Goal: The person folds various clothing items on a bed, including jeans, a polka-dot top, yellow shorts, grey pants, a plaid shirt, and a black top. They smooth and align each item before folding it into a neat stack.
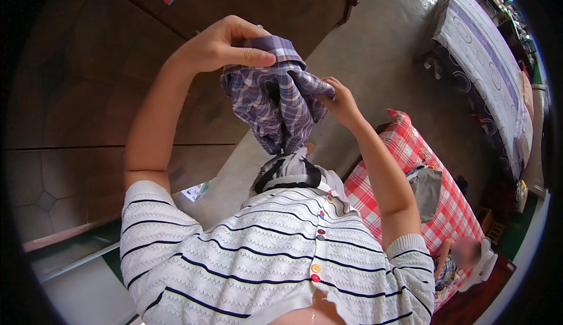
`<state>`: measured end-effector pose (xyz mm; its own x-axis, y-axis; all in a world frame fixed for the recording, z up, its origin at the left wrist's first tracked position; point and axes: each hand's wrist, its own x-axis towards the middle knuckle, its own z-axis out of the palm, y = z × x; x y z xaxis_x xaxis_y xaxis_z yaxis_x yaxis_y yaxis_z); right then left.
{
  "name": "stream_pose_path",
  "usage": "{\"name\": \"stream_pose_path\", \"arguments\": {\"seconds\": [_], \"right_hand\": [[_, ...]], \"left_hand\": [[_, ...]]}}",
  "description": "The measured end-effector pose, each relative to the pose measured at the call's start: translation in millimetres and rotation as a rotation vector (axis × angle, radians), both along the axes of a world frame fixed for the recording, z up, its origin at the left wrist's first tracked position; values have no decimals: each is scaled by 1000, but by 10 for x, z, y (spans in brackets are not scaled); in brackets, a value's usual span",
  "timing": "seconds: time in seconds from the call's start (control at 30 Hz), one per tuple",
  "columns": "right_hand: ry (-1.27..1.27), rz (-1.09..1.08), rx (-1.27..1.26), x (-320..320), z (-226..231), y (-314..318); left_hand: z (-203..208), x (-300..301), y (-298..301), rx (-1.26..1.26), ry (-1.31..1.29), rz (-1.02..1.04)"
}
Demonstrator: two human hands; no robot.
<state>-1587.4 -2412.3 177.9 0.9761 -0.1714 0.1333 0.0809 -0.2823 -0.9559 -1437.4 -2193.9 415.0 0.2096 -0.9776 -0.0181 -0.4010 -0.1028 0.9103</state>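
A purple-and-white plaid shirt (272,99) hangs bunched up in front of my body, its upper edge folded over like a collar or band. My left hand (231,46) grips that upper edge, thumb on the near side and the other fingers hidden behind the cloth. Lower and to the right, my right hand (341,103) pinches a bunched side part of the same garment. The cloth sags between both hands, with a dark opening in its middle. Its lower end hangs over my grey clothing, and I cannot tell how it lies there.
Dark brown panelling (88,90) fills the left side. To the right stands a bed with a red-and-white checked cover (404,149), with a grey folded cloth (425,193) on it and a person (448,263) at its near end. Farther off is a patterned purple-grey bed (475,55).
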Motion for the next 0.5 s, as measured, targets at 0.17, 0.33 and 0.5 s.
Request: {"name": "stream_pose_path", "arguments": {"seconds": [0.17,0.33,0.5], "right_hand": [[-161,-191,-37,75,-10,-489],[-305,-235,-617,-1,581,-326],[-300,-176,-583,-12,421,-132]], "left_hand": [[-192,199,201,499,-290,136],[-308,316,346,270,-261,586],[-175,210,320,251,-300,716]]}}
